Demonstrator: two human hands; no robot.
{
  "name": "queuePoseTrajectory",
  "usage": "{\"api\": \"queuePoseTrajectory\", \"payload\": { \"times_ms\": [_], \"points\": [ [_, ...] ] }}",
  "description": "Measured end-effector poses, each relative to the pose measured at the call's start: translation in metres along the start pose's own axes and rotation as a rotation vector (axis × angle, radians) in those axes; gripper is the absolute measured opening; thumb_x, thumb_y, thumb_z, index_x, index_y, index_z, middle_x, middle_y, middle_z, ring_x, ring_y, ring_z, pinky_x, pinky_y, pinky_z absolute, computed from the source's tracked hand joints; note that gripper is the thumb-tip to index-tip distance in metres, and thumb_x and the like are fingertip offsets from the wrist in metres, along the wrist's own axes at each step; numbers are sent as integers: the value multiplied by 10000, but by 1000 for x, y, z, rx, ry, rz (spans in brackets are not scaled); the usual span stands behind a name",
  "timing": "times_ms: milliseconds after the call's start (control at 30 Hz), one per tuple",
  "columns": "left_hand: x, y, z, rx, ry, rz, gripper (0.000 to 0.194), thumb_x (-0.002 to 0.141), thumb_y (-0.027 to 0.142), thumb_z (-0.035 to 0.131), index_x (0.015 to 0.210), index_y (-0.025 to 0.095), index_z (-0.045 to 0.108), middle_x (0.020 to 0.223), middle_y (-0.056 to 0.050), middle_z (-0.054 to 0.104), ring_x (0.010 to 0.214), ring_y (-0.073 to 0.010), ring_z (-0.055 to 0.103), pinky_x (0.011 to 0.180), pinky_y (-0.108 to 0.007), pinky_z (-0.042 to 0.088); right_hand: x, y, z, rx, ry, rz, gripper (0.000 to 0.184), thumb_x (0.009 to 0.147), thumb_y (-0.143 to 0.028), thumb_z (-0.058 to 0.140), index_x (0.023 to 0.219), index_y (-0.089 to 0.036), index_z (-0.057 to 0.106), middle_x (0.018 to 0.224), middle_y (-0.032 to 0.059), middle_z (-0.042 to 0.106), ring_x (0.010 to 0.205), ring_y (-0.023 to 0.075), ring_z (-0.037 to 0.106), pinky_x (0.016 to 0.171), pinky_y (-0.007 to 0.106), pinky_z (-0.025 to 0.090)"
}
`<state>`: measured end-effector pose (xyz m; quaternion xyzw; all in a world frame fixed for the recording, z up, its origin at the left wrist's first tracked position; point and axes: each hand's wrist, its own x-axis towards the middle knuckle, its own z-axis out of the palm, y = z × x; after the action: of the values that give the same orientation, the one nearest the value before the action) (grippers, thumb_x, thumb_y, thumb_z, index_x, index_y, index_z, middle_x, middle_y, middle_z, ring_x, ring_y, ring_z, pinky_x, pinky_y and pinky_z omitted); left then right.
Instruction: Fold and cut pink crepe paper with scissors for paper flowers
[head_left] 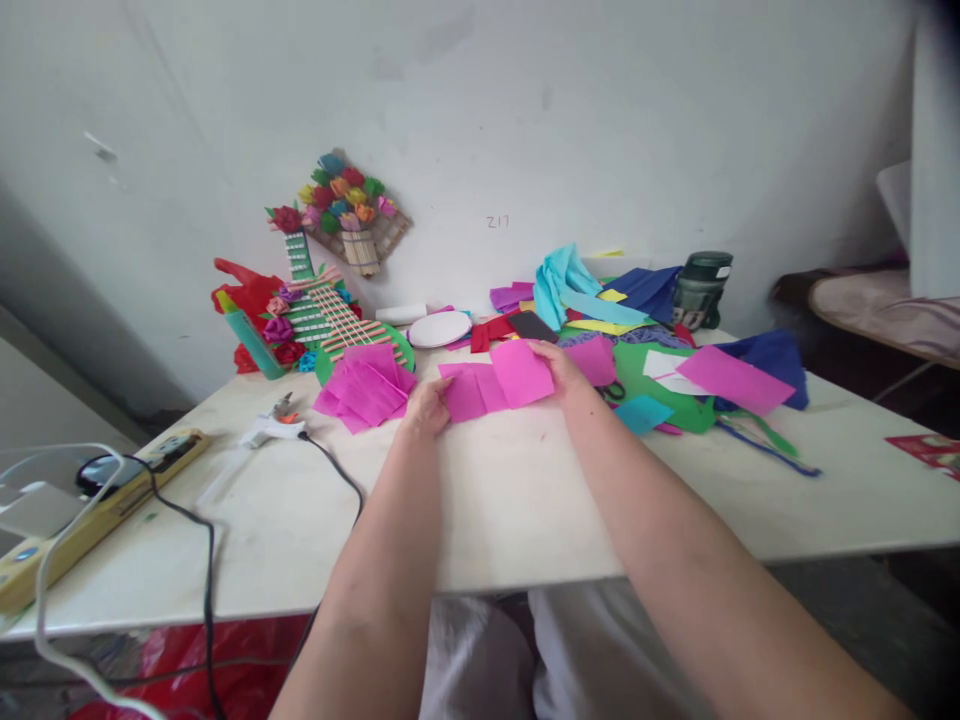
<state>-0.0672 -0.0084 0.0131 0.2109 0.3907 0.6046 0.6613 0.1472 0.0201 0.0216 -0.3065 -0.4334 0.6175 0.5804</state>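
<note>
My left hand (425, 407) rests on the white table (510, 500) with its fingers pressed on the left edge of a folded magenta paper strip (472, 390). My right hand (559, 367) pinches a magenta paper square (521, 372) that overlaps the strip's right end. A fanned pile of magenta paper squares (365, 388) lies just left of my left hand. Another magenta piece (596, 360) lies just right of my right hand.
A heap of coloured paper (645, 330), a large magenta sheet (733, 378) and a dark green jar (701, 288) fill the right. Paper-flower crafts (315, 310), a white roll (440, 328), a glue gun (271, 428) with black cord and a power strip (97, 500) sit left.
</note>
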Motion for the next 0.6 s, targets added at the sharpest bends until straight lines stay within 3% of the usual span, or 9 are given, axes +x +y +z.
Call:
{"api": "queuePoseTrajectory", "payload": {
  "times_ms": [167, 300, 400, 467, 600],
  "points": [
    [1, 0, -1, 23, -46, -26, 198, 766, 22, 469, 883, 69, 622, 658, -73, 664, 632, -157, 654, 734, -268, 535, -10, -11, 26, 76, -96, 36, 193, 648, -320, 651, 785, -208, 574, 704, -8, 646, 713, 179, 615, 645, 306, 471],
    [-1, 0, 1, 19, -79, -43, 217, 776, 28, 432, 889, 75, 611, 699, -95, 670, 723, -181, 667, 771, -286, 529, -6, -2, 37, 87, -114, -9, 181, 638, -301, 672, 756, -206, 572, 701, -5, 650, 760, 180, 619, 684, 302, 473],
    [-2, 0, 2, 18, -110, -76, 213, 789, 36, 401, 861, 71, 598, 682, -100, 663, 738, -191, 667, 771, -293, 529, 2, 16, 34, 35, -98, 17, 172, 604, -225, 694, 690, -192, 550, 659, -5, 640, 661, 147, 605, 630, 272, 464],
    [-3, 0, 2, 22, -98, -81, 198, 788, 37, 401, 829, 74, 591, 635, -89, 648, 687, -182, 663, 749, -280, 532, 6, 28, 28, -56, -60, 134, 200, 581, -194, 712, 683, -189, 539, 615, -13, 626, 565, 132, 579, 559, 264, 451],
    [-1, 1, 2, 41, -51, -65, 178, 767, 28, 428, 812, 93, 587, 563, -56, 614, 585, -163, 641, 706, -277, 534, 10, 41, 19, -141, -75, 137, 229, 597, -257, 723, 663, -188, 515, 580, -28, 604, 495, 110, 545, 488, 239, 420]
  ]
}}
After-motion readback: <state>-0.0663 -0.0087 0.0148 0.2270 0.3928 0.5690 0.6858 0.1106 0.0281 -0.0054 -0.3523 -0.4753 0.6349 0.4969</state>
